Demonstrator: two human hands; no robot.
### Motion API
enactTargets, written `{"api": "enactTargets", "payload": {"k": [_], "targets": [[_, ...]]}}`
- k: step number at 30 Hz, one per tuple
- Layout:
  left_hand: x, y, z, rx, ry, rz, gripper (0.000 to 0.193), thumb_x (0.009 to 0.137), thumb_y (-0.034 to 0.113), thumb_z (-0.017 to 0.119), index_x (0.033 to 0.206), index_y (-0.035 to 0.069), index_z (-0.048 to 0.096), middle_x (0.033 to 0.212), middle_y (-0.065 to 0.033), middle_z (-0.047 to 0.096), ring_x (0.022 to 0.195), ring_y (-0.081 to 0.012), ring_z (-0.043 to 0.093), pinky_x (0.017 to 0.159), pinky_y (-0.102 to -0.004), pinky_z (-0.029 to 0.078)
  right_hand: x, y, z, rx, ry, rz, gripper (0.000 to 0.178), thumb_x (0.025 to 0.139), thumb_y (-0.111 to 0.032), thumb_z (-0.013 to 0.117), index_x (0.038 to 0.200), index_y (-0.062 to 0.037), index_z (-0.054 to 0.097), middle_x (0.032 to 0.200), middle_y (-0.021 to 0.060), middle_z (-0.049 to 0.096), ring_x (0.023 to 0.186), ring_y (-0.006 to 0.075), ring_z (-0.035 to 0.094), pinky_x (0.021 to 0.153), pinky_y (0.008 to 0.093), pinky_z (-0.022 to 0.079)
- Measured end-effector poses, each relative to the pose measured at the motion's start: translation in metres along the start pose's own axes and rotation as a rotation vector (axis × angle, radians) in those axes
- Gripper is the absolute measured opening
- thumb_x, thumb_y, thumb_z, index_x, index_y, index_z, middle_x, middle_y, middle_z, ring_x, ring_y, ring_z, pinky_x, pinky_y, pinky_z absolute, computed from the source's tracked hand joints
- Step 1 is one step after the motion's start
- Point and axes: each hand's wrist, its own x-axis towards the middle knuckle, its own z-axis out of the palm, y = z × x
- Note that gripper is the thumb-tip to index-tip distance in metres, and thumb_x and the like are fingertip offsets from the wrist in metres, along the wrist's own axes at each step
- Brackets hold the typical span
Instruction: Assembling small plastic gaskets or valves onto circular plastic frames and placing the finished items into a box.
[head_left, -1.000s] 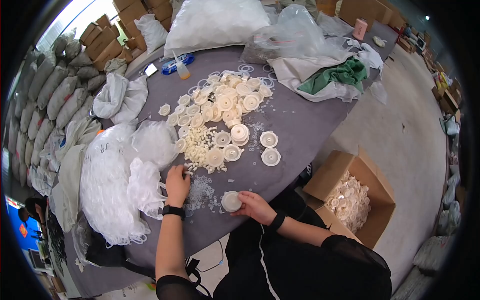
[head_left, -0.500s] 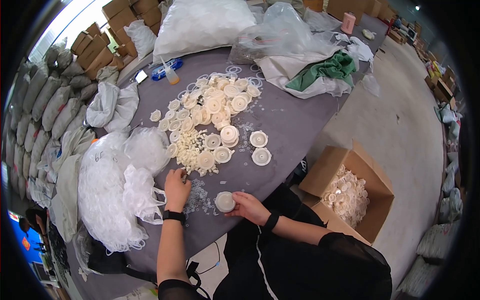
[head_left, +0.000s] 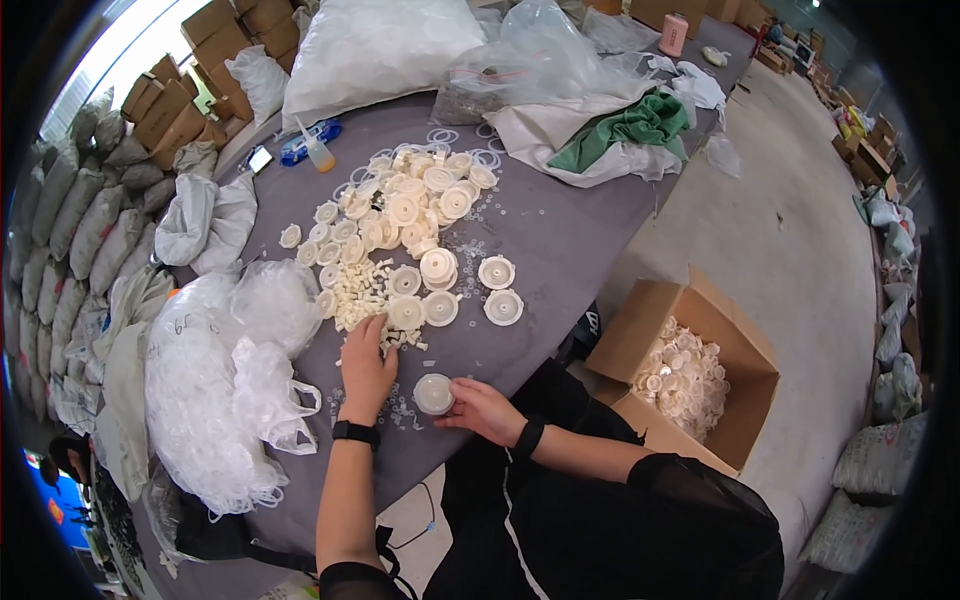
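The right hand (head_left: 482, 408) grips a round white plastic cap (head_left: 434, 393) at the near edge of the grey table (head_left: 560, 240). The left hand (head_left: 366, 366) lies palm down, fingers loosely spread, touching small cream plastic pieces (head_left: 362, 290) beside the cap, forearm reaching straight forward.

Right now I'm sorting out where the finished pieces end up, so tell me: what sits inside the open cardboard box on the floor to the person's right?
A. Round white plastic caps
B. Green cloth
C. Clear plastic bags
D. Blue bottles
A. The open cardboard box beside the grey table holds a heap of round white plastic caps, like the round white cap that the right hand holds at the table's near edge.
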Motion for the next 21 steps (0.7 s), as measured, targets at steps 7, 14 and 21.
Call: {"api": "enactTargets", "payload": {"k": [7,14,21], "targets": [[-0.019,-0.022,-0.013,-0.082,-0.038,-0.153,0.024,0.070,0.000,0.055,0.093,0.003,0.054,0.088,-0.0099,0.055,0.081,-0.0251,0.054,0.071,-0.0330,0.043,0.001,0.001,-0.001,0.038,0.005,0.022,0.027,0.091,-0.022,0.040,0.110,-0.0020,0.043,0.108,0.0111,0.052,0.099,0.0219,0.052,0.088,0.0413,0.042],[-0.050,-0.067,-0.098,-0.092,0.240,-0.309,0.025,0.075,0.003,0.055,0.100,0.002,0.054,0.098,-0.0096,0.055,0.086,-0.0191,0.054,0.073,-0.0278,0.043,0.002,-0.003,-0.002,0.035,-0.033,0.031,0.027,0.091,-0.021,0.040,0.110,-0.0020,0.043,0.108,0.0119,0.051,0.099,0.0241,0.052,0.089,0.0439,0.041],[-0.101,-0.103,-0.159,-0.004,0.455,-0.567,0.024,0.077,0.005,0.054,0.100,0.000,0.050,0.098,-0.0092,0.054,0.083,-0.0137,0.052,0.067,-0.0243,0.041,0.001,-0.004,0.000,0.046,-0.013,0.066,0.028,0.091,-0.019,0.039,0.111,-0.0009,0.043,0.111,0.0142,0.050,0.101,0.0292,0.051,0.090,0.0454,0.040]]}}
